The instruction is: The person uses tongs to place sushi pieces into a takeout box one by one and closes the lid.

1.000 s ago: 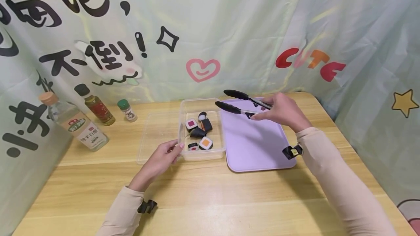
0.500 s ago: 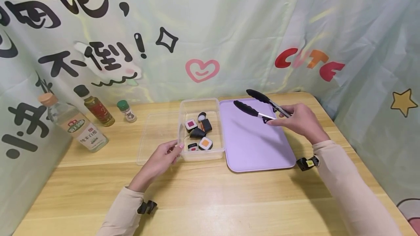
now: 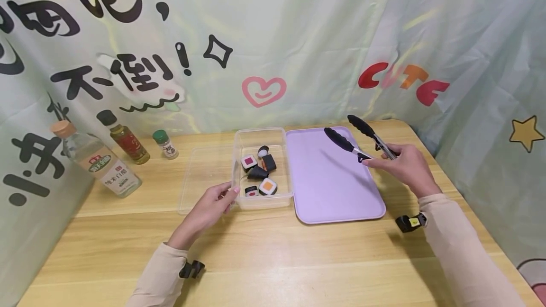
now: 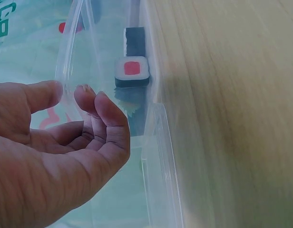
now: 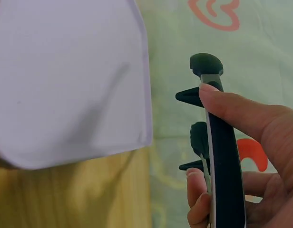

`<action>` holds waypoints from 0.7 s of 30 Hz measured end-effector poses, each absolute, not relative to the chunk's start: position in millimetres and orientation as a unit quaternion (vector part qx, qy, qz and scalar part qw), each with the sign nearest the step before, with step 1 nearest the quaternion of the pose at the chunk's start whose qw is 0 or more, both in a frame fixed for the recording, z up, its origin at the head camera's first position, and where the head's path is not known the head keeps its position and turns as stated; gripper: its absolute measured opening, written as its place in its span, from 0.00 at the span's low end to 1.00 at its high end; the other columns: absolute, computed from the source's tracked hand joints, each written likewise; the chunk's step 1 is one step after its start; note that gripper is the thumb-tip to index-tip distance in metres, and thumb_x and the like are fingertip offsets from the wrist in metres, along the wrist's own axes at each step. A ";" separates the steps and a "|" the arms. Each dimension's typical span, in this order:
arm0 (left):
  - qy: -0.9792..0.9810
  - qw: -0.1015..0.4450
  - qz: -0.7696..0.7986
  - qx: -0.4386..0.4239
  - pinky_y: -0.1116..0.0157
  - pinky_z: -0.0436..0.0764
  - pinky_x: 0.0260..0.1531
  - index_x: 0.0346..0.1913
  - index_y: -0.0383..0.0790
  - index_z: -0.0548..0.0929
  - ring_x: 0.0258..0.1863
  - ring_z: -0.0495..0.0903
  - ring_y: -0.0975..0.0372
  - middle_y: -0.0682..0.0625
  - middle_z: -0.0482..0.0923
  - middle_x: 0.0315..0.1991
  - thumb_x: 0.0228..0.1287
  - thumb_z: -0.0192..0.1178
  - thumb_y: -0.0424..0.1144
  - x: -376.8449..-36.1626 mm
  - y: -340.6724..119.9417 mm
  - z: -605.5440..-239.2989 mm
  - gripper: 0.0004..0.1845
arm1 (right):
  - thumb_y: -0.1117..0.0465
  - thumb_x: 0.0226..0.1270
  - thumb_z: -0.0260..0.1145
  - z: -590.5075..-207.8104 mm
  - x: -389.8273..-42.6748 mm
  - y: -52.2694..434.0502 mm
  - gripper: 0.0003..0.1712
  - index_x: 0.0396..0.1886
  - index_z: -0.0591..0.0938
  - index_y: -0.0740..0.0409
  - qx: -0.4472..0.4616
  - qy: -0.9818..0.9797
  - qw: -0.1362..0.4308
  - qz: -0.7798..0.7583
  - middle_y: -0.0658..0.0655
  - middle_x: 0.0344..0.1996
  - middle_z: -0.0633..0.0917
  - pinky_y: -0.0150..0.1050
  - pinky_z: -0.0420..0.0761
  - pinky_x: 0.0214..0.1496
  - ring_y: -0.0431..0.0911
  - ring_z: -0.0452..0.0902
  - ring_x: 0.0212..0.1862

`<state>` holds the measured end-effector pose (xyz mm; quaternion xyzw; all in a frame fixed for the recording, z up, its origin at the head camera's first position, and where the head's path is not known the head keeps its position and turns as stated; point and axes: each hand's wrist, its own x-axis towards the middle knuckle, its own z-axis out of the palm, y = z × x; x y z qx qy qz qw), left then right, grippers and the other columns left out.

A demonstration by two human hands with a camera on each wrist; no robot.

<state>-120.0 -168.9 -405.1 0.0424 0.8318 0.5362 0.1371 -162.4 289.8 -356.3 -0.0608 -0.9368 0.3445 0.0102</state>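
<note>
My left hand [image 3: 213, 204] holds the near left edge of a clear plastic container [image 3: 283, 199], its thumb and fingertips at the rim. Several sushi pieces lie inside; one is a square roll [image 3: 268, 185] with an orange centre, and another roll [image 4: 131, 71] has a red centre. With my right hand [image 3: 405, 165] I grip black-tipped metal tongs [image 3: 339, 139] by their arms, thumb on one side and fingers on the other. The tongs' tips stand apart with nothing between them, above the far right part of a purple tray [image 3: 332, 193].
A clear lid [image 3: 200, 174] lies flat to the left of the container. Farther left stand a large vinegar bottle [image 3: 106, 167], a smaller dark-capped bottle [image 3: 128, 141] and a green-capped shaker [image 3: 165, 145]. A printed curtain [image 3: 307, 51] hangs behind the wooden table [image 3: 264, 259].
My right hand has moved right and toward me with the tongs, from the container's right edge to the tray's right side. The left hand and the container have stayed still.
</note>
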 end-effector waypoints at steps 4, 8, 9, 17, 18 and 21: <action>0.832 0.138 0.536 0.043 0.69 0.61 0.17 0.65 0.32 0.76 0.24 0.67 0.60 0.46 0.71 0.26 0.81 0.50 0.42 -119.9 -168.6 -405.0 0.20 | 0.33 0.50 0.79 -364.5 -161.4 296.6 0.36 0.35 0.82 0.62 -0.067 -0.934 0.031 0.349 0.52 0.21 0.74 0.41 0.63 0.26 0.48 0.64 0.28; 0.833 0.138 0.534 0.045 0.69 0.61 0.16 0.64 0.32 0.77 0.24 0.67 0.60 0.46 0.71 0.26 0.81 0.50 0.42 -119.9 -168.8 -404.9 0.20 | 0.34 0.51 0.78 -373.1 -161.2 302.1 0.36 0.31 0.77 0.62 -0.079 -0.929 0.044 0.359 0.52 0.20 0.72 0.41 0.63 0.26 0.47 0.64 0.28; 0.833 0.138 0.534 0.046 0.69 0.61 0.17 0.64 0.32 0.77 0.24 0.67 0.60 0.46 0.71 0.26 0.81 0.50 0.42 -120.1 -169.0 -405.0 0.20 | 0.34 0.52 0.78 -375.2 -161.3 303.1 0.36 0.32 0.77 0.63 -0.086 -0.927 0.043 0.363 0.52 0.20 0.72 0.41 0.64 0.26 0.47 0.65 0.28; 0.832 0.140 0.535 0.048 0.69 0.61 0.17 0.61 0.32 0.78 0.24 0.67 0.60 0.47 0.71 0.25 0.81 0.50 0.42 -120.2 -170.4 -405.4 0.18 | 0.32 0.54 0.75 -389.8 -161.9 307.7 0.39 0.37 0.74 0.63 -0.134 -0.917 0.029 0.376 0.55 0.25 0.73 0.40 0.70 0.28 0.50 0.68 0.30; 0.832 0.140 0.535 0.048 0.69 0.61 0.17 0.61 0.32 0.78 0.24 0.66 0.60 0.47 0.71 0.25 0.81 0.50 0.42 -120.2 -170.5 -405.4 0.18 | 0.32 0.53 0.75 -391.2 -161.8 308.4 0.39 0.36 0.73 0.63 -0.137 -0.915 0.028 0.379 0.55 0.24 0.73 0.40 0.69 0.27 0.49 0.67 0.29; 0.831 0.140 0.537 0.047 0.69 0.61 0.17 0.61 0.32 0.78 0.24 0.66 0.60 0.48 0.70 0.25 0.81 0.50 0.42 -120.0 -170.6 -405.1 0.18 | 0.32 0.53 0.76 -395.5 -161.6 311.1 0.39 0.33 0.72 0.63 -0.151 -0.907 0.023 0.392 0.54 0.23 0.71 0.41 0.68 0.24 0.47 0.66 0.25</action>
